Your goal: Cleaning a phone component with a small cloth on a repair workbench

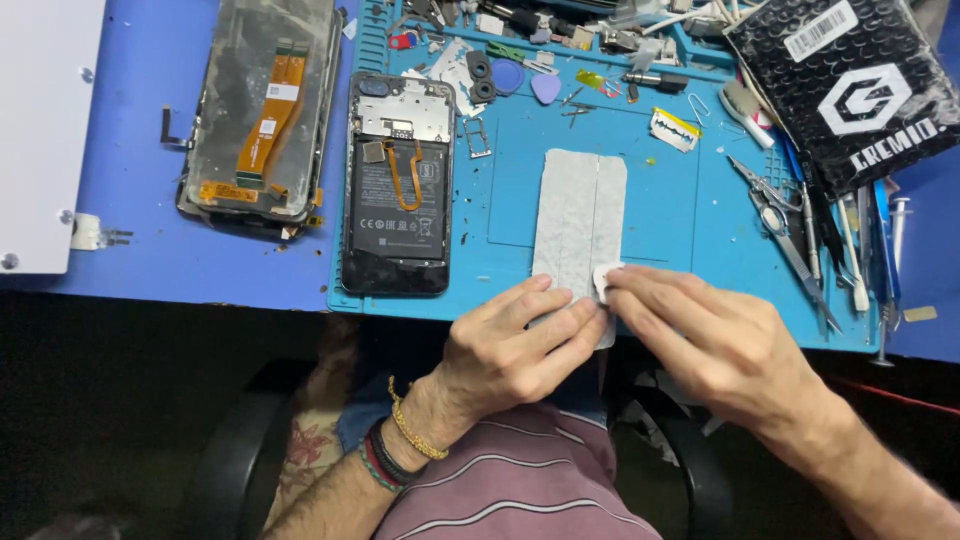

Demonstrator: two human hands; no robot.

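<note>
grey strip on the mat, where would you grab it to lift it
Probably at its far short end, coming from above: the grey strip lies flat on the blue mat, and that end is bare. The left hand covers the near end, where the right hand pinches a small white tab.

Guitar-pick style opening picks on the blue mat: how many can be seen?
2. A round blue pick and a paler triangular pick lie side by side near the mat's far edge. More may hide in the parts clutter.
</note>
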